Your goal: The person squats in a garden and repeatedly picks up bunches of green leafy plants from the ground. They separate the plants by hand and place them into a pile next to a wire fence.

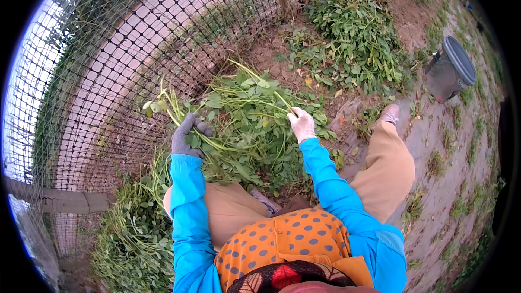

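Note:
My left hand (189,135), in a grey knit glove, grips a bundle of green plant stems (175,108). The cut or bare stem ends stick up past the thumb side, with a few pale leaves. On the right, my right hand (302,124) wears a whitish glove and pinches a thin stalk (281,99) between thumb and fingers. A heap of leafy green plants (248,130) lies on the ground between and below both hands. Its lower edge comes up to my bent legs.
Black plastic mesh fencing (134,57) curves along the left, with a post (77,200) at lower left. More cut plants are piled at top right (358,40) and lower left (134,236). A dark bucket (449,71) stands tilted-looking on the bare soil (431,138) at right.

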A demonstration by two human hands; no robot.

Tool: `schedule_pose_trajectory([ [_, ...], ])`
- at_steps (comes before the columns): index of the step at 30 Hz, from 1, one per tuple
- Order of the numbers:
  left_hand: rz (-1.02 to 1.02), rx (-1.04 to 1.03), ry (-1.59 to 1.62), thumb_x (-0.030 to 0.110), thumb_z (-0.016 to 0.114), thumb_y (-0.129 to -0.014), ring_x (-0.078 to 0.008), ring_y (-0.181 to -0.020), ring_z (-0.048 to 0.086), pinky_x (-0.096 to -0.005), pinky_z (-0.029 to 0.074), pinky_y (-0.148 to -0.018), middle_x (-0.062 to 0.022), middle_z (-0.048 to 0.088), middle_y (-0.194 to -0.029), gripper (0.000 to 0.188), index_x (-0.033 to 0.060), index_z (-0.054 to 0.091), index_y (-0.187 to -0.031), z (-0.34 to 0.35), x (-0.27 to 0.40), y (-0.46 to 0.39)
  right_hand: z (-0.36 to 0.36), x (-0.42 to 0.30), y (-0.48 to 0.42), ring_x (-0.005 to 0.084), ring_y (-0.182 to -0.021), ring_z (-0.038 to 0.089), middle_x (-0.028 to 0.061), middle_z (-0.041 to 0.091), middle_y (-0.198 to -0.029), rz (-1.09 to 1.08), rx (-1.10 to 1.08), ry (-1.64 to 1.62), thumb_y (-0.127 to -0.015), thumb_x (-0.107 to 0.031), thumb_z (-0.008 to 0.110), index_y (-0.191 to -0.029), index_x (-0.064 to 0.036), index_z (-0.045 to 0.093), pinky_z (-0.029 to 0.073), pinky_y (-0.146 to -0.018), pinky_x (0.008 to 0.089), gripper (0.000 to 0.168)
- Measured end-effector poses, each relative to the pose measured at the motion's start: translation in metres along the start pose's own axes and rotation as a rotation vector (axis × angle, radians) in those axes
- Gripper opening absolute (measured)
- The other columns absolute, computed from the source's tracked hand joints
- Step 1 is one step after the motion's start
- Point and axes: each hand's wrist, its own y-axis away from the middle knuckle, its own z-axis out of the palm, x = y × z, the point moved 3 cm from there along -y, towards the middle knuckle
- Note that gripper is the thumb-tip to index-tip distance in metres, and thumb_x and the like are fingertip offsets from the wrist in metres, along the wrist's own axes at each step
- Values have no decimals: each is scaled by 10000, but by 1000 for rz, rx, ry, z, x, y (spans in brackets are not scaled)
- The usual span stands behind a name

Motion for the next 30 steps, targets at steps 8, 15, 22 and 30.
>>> schedule_pose_trajectory([
  [8, -76, 8, -9, 298, 556, -991, -212, -661, 594, -388, 525, -616, -70, 587, -796, 281, 20, 543, -957, 4, -27, -14, -41, -97, 18, 46, -611, 456, -41, 567, -682, 195, -206, -704, -941, -228, 604, -912, -67, 667, 342, -567, 213, 175],
  [15, -159, 91, 190, 449, 584, -952, -263, -681, 613, -443, 542, -647, -132, 614, -885, 451, 48, 513, -1146, 12, -55, -20, -60, -167, 50, 28, -645, 530, -34, 594, -761, 36, -571, -717, -946, -212, 606, -1030, -73, 668, 341, -529, 187, 173],
  [22, -117, -112, -182, 322, 623, -939, -256, -689, 646, -424, 585, -664, -91, 669, -880, 350, 18, 602, -1111, -15, -51, -38, -44, -196, 97, 50, -665, 501, -26, 600, -741, -198, -1133, -463, -896, -138, 660, -971, -26, 701, 397, -600, 221, 141],
  [30, -66, -83, 94, 123, 626, -902, -232, -657, 593, -373, 541, -665, -68, 624, -746, 242, -37, 583, -1078, -14, -2, -15, -39, -195, 115, 75, -779, 623, 12, 700, -895, -205, -1191, -477, -916, -186, 651, -1062, -52, 706, 491, -666, 240, 206],
])
